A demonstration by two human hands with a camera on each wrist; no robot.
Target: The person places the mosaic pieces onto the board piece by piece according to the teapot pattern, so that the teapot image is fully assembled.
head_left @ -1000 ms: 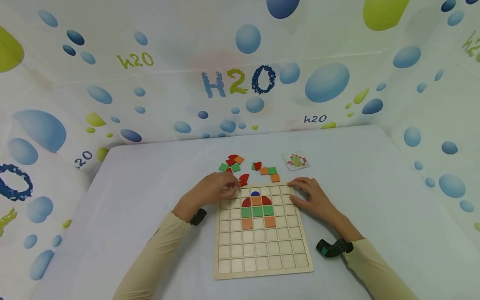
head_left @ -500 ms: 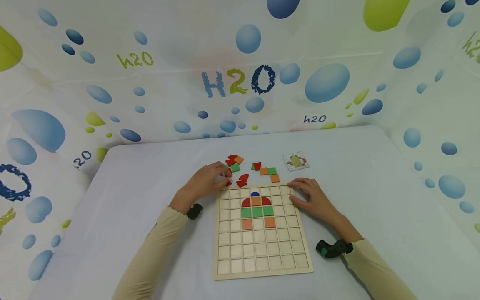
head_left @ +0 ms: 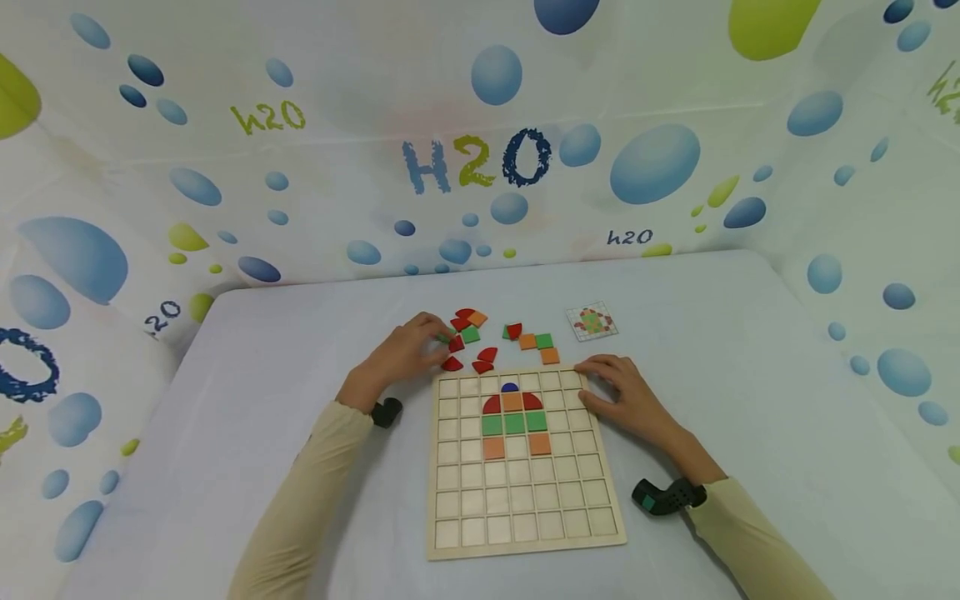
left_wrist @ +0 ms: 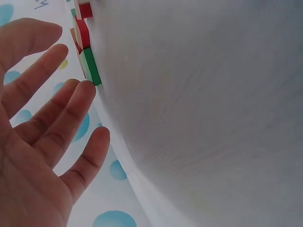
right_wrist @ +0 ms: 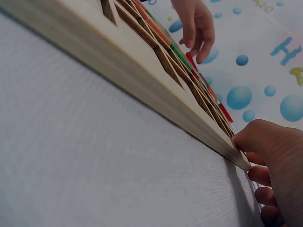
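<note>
My left hand (head_left: 402, 348) reaches beside the loose tiles left of the board's far edge. Its fingertips are right at a red quarter-round tile (head_left: 456, 343) and a green square tile partly hidden behind them. Loosely bent fingers, with nothing between them, show in the left wrist view, the fingertips close to a green tile (left_wrist: 91, 66). At the far right corner of the wooden grid board (head_left: 520, 502), my right hand (head_left: 628, 396) holds the edge, thumb (right_wrist: 251, 135) against the rim. Orange, green, red and blue tiles form a figure in the upper cells.
More red quarter-rounds (head_left: 487, 354) lie just beyond the board. An orange square (head_left: 528, 342) and several other tiles lie further right. A pattern card (head_left: 592, 322) lies behind the right hand. Wrist-worn cameras (head_left: 667, 497) sit near the sleeves.
My left hand has moved left and away from the board's far edge to the tile pile, uncovering red quarter-rounds. The right hand has stayed at the corner.
</note>
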